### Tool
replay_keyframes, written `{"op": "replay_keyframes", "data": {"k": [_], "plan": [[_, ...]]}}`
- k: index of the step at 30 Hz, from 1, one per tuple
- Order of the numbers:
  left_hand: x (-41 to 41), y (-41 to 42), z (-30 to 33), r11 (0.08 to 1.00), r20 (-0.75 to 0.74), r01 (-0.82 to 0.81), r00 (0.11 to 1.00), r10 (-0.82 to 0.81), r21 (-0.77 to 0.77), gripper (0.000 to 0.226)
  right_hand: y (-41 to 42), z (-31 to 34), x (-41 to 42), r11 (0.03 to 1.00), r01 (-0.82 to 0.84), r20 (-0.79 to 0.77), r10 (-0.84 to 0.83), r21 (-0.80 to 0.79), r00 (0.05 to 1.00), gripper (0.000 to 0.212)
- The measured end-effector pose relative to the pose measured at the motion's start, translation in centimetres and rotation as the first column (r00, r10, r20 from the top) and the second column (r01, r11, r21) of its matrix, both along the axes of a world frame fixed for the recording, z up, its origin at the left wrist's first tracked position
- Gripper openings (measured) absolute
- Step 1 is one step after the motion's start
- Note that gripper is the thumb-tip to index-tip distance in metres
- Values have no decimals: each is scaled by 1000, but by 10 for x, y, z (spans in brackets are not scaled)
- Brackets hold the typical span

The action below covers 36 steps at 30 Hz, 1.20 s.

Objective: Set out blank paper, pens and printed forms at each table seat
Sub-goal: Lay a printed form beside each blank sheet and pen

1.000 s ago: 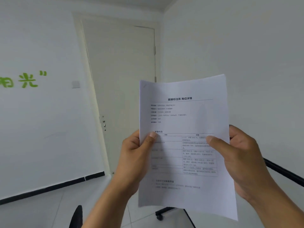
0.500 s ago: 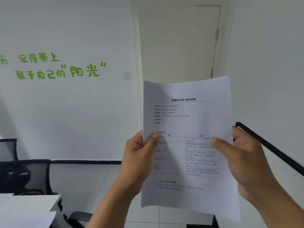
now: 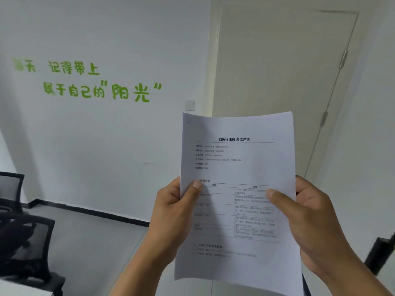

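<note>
- Both hands up in front of the camera, holding a printed form (image 3: 237, 167) upright, printed side facing the viewer.
- Left hand (image 3: 173, 212) grips the form's left edge approx. halfway down: thumb (image 3: 195, 186) pressed flat on the front, other fingers curled behind the sheet.
- Right hand (image 3: 310, 223) grips the right edge at about the same height: thumb (image 3: 275, 196) on the front over the table section, fingers wrapped behind.
- Form: white paper w/ a bold heading near the top, short lines of text below, then a ruled table, then a few more lines at the bottom. Top edge shows more than one layer, so prob. a few sheets; count can't be told.
- Lower left, further off: black mesh office chairs (image 3: 25, 238), and a white corner of a table (image 3: 19, 288) at the very bottom edge.
- Lower right: a dark object (image 3: 378, 253), blurred, can't tell what.
- Grey floor beyond, black skirting along the wall.
- Far: white wall w/ green lettering (image 3: 85, 82), a light switch (image 3: 189, 105) beside a closed pale door (image 3: 277, 67).
</note>
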State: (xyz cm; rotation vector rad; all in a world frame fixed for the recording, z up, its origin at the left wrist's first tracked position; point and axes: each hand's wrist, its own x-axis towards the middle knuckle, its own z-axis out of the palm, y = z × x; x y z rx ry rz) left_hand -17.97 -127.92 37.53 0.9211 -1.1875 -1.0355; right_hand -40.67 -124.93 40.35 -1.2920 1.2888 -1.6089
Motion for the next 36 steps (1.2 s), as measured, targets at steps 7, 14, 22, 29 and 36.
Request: {"op": "replay_keyframes", "data": {"k": [7,14,22,29,36], "plan": [[33,-83,10,996,-3,-84,996,84,-14,27,-107,1,30,992,-127,67,126,6,990,19],[49,-161,19,972,23,-218,975,221,-82,30,-211,2,45,970,-242,92,244,-29,965,20],[44,-279,25,889,68,-433,892,446,-153,38,-364,0,49,902,-415,94,426,-116,900,38],[56,-372,47,820,28,-546,830,558,-172,25,-495,14,70,832,-529,104,549,-167,830,35],[104,-411,39,765,3,-637,768,640,-91,22,-576,6,141,754,-642,140,656,-136,741,25]]}}
